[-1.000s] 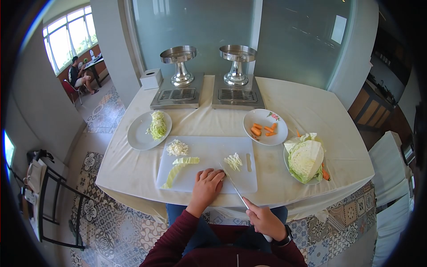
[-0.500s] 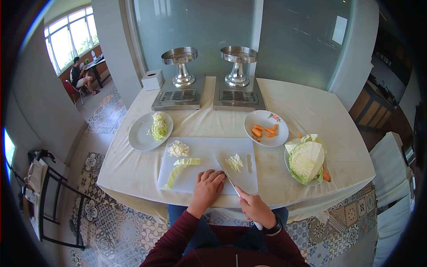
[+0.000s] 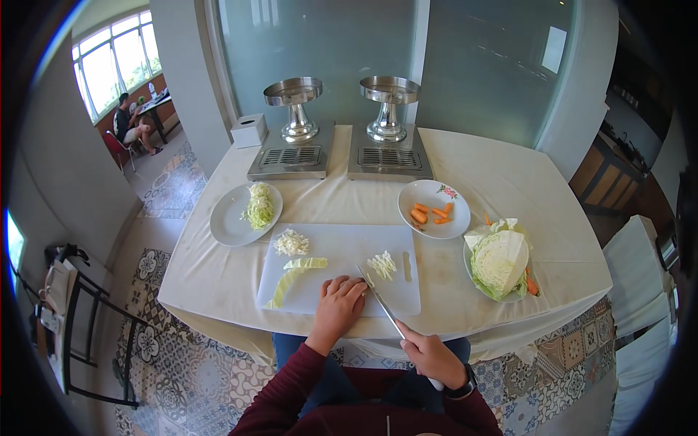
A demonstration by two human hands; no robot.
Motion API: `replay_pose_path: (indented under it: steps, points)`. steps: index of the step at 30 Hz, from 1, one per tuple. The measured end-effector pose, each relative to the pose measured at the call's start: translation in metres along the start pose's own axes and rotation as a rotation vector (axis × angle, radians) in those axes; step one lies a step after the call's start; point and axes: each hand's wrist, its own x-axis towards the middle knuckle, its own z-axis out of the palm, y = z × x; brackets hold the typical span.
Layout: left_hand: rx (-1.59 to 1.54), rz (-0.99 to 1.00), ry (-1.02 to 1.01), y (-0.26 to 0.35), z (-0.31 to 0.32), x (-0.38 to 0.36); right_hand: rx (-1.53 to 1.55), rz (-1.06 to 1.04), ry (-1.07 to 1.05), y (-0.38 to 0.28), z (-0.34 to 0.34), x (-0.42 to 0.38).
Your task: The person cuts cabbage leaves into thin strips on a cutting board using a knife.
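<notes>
My right hand (image 3: 434, 359) is closed round the handle of a kitchen knife (image 3: 383, 307). The blade slants up and left, its edge beside the fingertips of my left hand (image 3: 340, 303). Those fingers are bent and pressed together on the white cutting board (image 3: 342, 238), over a cabbage piece that they mostly hide. Just right of the blade lie thin cabbage shreds (image 3: 381, 266). Farther left on the board are a heap of chopped cabbage (image 3: 291, 243) and pale green cabbage strips (image 3: 288, 280).
Behind the board stand a plate of shredded cabbage (image 3: 225, 218) and a flowered plate with carrot pieces (image 3: 436, 189). A cut cabbage (image 3: 500, 263) and carrots sit at the right. Two metal stands (image 3: 300, 131) and a tissue box (image 3: 249, 131) are at the back. A person (image 3: 131, 125) sits far left.
My right hand has drawn the knife back, down and to the right, so its tip is nearer my left fingers. My left hand has stayed almost in place.
</notes>
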Motion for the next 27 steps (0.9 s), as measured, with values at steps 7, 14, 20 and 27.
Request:
replay_pose_path:
  steps: [7,14,20,27]
  points:
    - [-0.024,-0.008,-0.001,-0.001,0.000,0.000,-0.040,-0.090,0.086,0.008,-0.009,-0.015]
    - [-0.314,-0.052,0.002,0.001,-0.019,0.014,-0.355,-0.232,0.310,0.021,-0.011,-0.007]
    - [-0.233,0.020,-0.062,-0.009,-0.022,0.062,-0.494,-0.249,0.339,0.040,-0.013,-0.009]
    - [-0.173,0.179,-0.434,-0.021,-0.022,0.107,-0.528,-0.266,0.357,0.045,-0.014,-0.019]
